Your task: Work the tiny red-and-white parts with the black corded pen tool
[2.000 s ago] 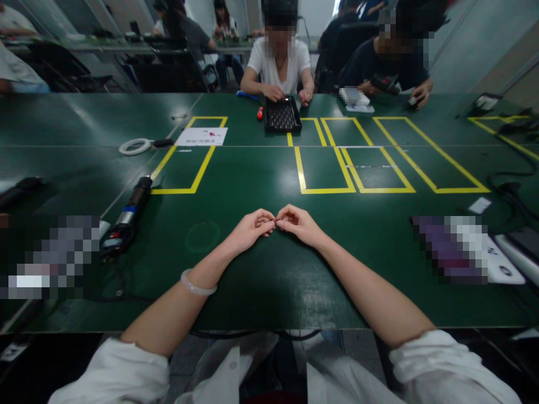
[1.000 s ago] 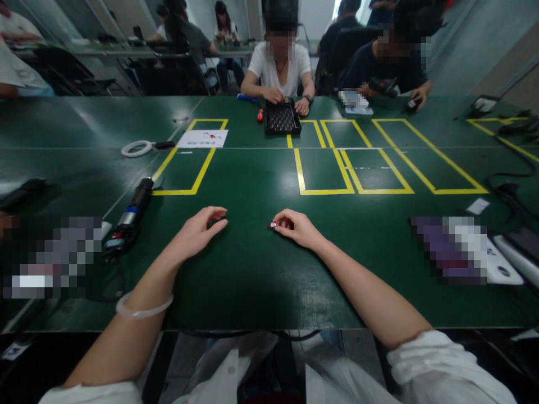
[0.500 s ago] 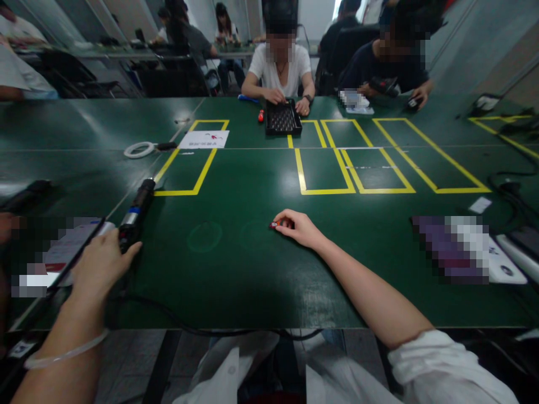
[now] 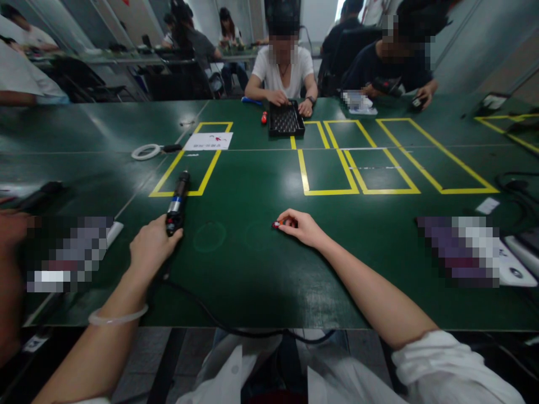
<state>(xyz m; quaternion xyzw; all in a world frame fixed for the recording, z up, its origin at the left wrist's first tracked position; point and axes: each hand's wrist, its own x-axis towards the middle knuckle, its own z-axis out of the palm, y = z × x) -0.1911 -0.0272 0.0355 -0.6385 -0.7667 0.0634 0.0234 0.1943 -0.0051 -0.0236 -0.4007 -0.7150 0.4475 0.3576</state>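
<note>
In the head view my left hand is closed around the lower end of a black electric screwdriver with a silver and blue band. The tool points away from me towards a yellow-taped outline, and a black cord runs from near the hand along the table's front edge. My right hand rests on the green table in front of me, fingertips pinched on a small red piece. Orange shows between those fingers; the rest of the piece is hidden, so its kind cannot be made out.
Yellow tape outlines mark the table. Across it, a person handles a black tray beside a small red object. A white sheet and white ring lie left. Pixelated packages flank both sides; another person's arm is far left.
My left hand has carried the electric screwdriver to the right, closer to the middle of the table. My right hand has stayed in place with the small red piece.
</note>
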